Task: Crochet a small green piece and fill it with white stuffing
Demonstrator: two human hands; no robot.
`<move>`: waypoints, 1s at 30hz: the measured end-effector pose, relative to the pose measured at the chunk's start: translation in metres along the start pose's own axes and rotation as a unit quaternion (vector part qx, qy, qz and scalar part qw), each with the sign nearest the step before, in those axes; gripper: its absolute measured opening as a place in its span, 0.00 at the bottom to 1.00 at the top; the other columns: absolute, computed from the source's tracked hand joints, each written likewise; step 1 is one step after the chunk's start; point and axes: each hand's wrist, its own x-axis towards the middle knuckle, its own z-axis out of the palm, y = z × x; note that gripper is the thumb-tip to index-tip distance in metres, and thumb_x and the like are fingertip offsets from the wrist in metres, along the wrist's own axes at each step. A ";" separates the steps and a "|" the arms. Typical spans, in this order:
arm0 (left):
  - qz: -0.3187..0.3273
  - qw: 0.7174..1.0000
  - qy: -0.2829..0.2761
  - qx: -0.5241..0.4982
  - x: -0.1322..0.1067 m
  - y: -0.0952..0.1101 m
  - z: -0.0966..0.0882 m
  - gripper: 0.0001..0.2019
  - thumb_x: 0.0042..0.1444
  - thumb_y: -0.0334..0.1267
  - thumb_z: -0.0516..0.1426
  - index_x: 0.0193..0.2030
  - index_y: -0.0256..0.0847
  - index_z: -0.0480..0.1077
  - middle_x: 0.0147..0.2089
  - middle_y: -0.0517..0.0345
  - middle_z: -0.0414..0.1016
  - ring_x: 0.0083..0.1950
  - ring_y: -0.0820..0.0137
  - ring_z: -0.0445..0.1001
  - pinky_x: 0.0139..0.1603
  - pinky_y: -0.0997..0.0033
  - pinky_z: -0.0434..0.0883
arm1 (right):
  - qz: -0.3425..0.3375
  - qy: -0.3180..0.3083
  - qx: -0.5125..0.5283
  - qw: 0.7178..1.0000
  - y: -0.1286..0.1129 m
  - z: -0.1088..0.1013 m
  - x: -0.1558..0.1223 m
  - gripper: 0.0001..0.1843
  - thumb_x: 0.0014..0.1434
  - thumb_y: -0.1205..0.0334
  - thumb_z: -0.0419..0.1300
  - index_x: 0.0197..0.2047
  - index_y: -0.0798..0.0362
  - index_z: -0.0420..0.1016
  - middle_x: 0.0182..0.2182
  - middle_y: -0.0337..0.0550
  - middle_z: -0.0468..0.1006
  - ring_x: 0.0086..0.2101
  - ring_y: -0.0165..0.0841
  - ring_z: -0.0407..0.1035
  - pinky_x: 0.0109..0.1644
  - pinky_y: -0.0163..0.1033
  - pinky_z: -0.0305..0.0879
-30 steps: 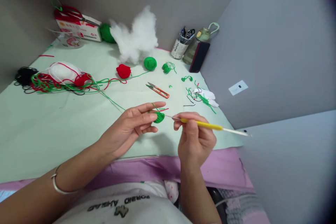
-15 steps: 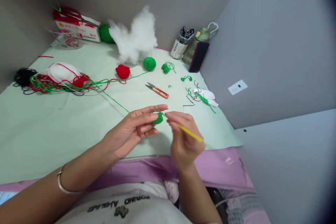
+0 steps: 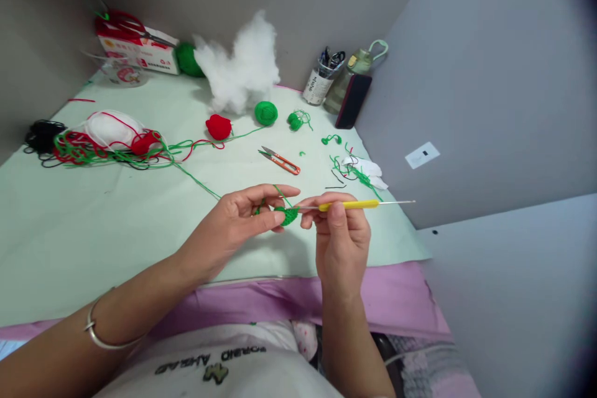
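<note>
Between thumb and fingers, my left hand [image 3: 249,214] pinches a small green crocheted piece [image 3: 290,216]. A strand of green yarn [image 3: 283,194] runs from its raised index finger down to the piece, and more yarn trails away to the left across the table. My right hand [image 3: 342,230] grips a crochet hook [image 3: 354,204] by its yellow handle, the thumb lying on top. One metal end points left and meets the edge of the green piece; the other sticks out to the right. The exact stitch at the tip is too small to make out.
Orange thread snips [image 3: 282,161] lie beyond my hands, with a red ball [image 3: 219,127] and green yarn ball [image 3: 265,113] behind. White stuffing [image 3: 240,65] stands at the wall. Tangled yarn [image 3: 107,140] lies left; yarn scraps [image 3: 361,174], a phone [image 3: 353,101] and pen cup [image 3: 319,84] right.
My right hand has turned, swinging the hook from a downward slant to nearly level. The green piece has tilted and shifted slightly right in my left hand.
</note>
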 end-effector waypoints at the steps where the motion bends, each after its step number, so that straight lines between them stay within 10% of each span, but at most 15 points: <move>1: 0.004 1.000 0.004 0.010 -0.001 0.001 0.000 0.15 0.57 0.41 0.68 0.52 0.51 0.84 0.39 0.60 0.73 0.40 0.70 0.70 0.46 0.71 0.70 | -0.005 -0.002 -0.002 1.000 -0.001 0.000 0.000 0.12 0.73 0.57 0.55 0.41 0.50 0.78 0.36 0.42 0.84 0.28 0.30 0.76 0.34 0.38 0.75; 6: 0.031 0.995 0.054 0.084 -0.003 0.003 0.005 0.15 0.57 0.38 0.68 0.52 0.51 0.83 0.36 0.62 0.71 0.38 0.72 0.68 0.43 0.73 0.67 | -0.119 -0.015 -0.149 0.982 -0.005 0.001 -0.007 0.12 0.73 0.66 0.53 0.47 0.47 0.79 0.39 0.41 0.84 0.32 0.30 0.78 0.37 0.39 0.77; 13: -0.019 0.998 0.040 -0.052 -0.001 -0.004 0.016 0.25 0.55 0.37 0.69 0.61 0.48 0.77 0.35 0.62 0.75 0.38 0.72 0.72 0.42 0.73 0.72 | -0.311 -0.029 -0.391 0.866 0.015 0.003 -0.014 0.22 0.66 0.72 0.62 0.59 0.43 0.78 0.46 0.47 0.82 0.43 0.36 0.79 0.45 0.40 0.77; 19: -0.047 0.989 0.001 -0.143 0.003 -0.005 0.011 0.25 0.55 0.35 0.70 0.60 0.47 0.77 0.39 0.60 0.77 0.38 0.74 0.74 0.37 0.77 0.74 | -0.291 -0.014 -0.298 0.909 0.013 0.004 -0.011 0.19 0.67 0.74 0.60 0.56 0.45 0.80 0.45 0.46 0.82 0.44 0.35 0.78 0.45 0.42 0.78; 30: 0.009 0.999 0.010 -0.048 0.001 -0.002 0.006 0.19 0.56 0.35 0.68 0.56 0.50 0.81 0.40 0.63 0.71 0.37 0.76 0.70 0.38 0.78 0.75 | -0.026 0.040 0.013 0.999 0.001 0.003 -0.002 0.10 0.71 0.60 0.59 0.40 0.49 0.83 0.35 0.39 0.83 0.30 0.29 0.77 0.37 0.38 0.75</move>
